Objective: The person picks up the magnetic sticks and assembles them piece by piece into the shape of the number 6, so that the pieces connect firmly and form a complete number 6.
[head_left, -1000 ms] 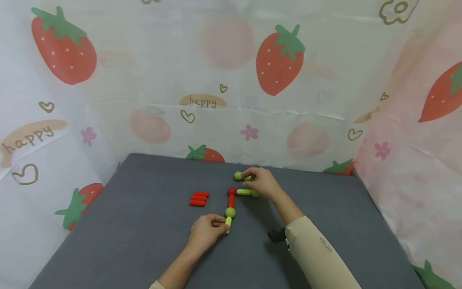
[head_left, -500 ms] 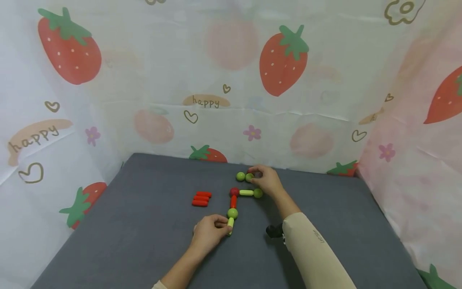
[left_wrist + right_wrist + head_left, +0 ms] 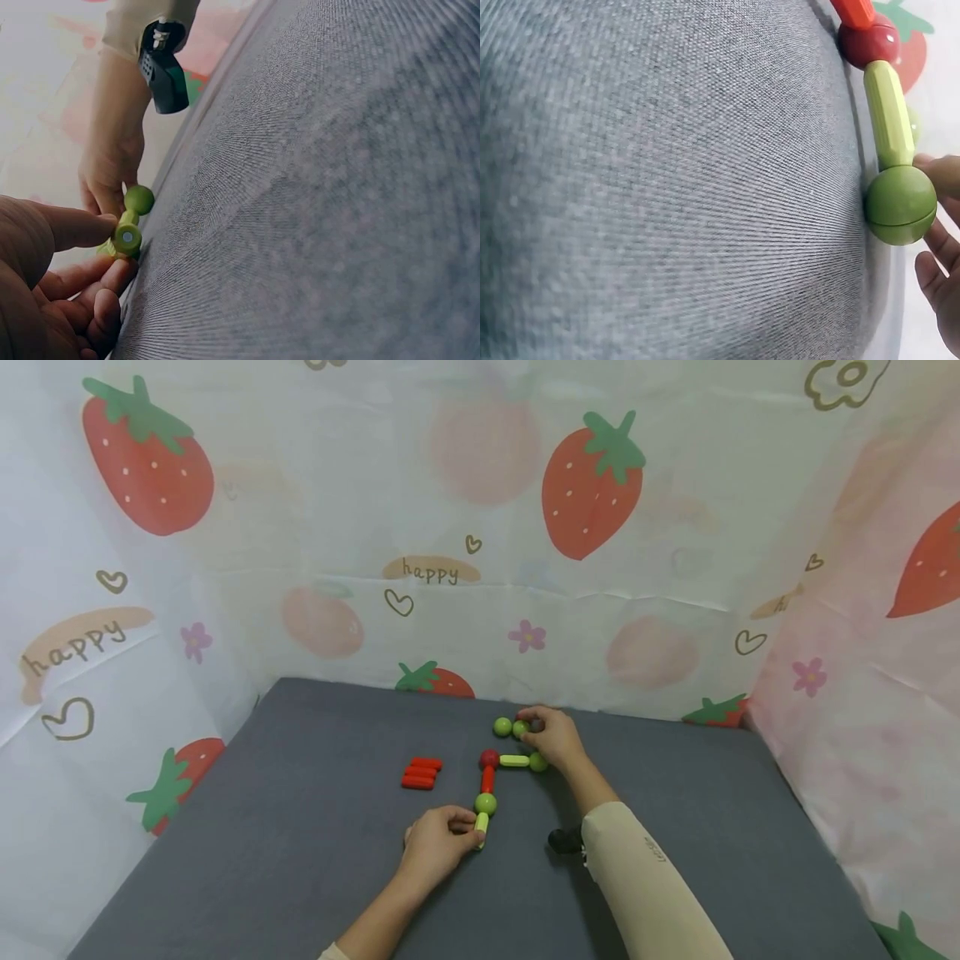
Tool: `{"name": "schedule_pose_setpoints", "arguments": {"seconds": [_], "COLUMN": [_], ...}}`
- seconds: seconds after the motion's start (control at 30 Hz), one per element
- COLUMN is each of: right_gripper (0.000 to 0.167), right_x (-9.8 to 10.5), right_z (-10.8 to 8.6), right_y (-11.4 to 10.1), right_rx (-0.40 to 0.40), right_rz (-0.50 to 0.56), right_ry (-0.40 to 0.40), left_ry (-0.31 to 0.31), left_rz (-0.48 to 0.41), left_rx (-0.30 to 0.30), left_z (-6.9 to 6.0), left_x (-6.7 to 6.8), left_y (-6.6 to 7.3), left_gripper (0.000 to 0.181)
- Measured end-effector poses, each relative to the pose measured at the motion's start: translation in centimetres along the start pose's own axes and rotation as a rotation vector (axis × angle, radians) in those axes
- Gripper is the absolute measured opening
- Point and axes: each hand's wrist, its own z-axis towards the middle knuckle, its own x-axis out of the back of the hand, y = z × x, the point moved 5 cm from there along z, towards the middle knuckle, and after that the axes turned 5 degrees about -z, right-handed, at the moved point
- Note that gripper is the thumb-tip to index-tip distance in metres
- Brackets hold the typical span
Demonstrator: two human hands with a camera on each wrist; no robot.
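Observation:
In the head view, my left hand (image 3: 438, 843) pinches a light green rod (image 3: 482, 827) at the near end of a chain of toy balls and rods. The rod's pale round end (image 3: 127, 238) faces the left wrist view. Beyond it, the chain runs through a green ball (image 3: 486, 804), a red rod (image 3: 487, 779) and a red ball (image 3: 490, 759). It turns right there, along another light green rod (image 3: 514, 761) to a green ball (image 3: 901, 205). Farther back, my right hand (image 3: 557, 739) holds a loose green ball (image 3: 520, 729) between thumb and finger, partly covered.
Another green ball (image 3: 502, 727) lies just left of the right hand, and a bit of red shows behind its fingers. Several red rods (image 3: 420, 773) lie stacked side by side left of the chain. Printed cloth walls (image 3: 337, 527) enclose the dark grey table (image 3: 300, 827).
The right hand has shifted slightly right, uncovering the green ball at its fingertips and the chain's right end. The left hand keeps its pinch on the light green rod. The head view has shifted slightly.

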Motion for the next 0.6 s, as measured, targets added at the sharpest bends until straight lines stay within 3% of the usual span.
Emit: {"name": "schedule_pose_setpoints", "arguments": {"seconds": [0.6], "right_gripper": [0.038], "right_x": [-0.62], "right_z": [-0.29], "right_y": [0.63], "right_rx": [-0.006], "right_rz": [-0.057], "right_ry": [0.022], "left_ry": [0.006], "left_rz": [0.0], "left_rx": [-0.004], "left_z": [0.01], "left_x": [0.03], "left_y": [0.0], "left_gripper": [0.021]}}
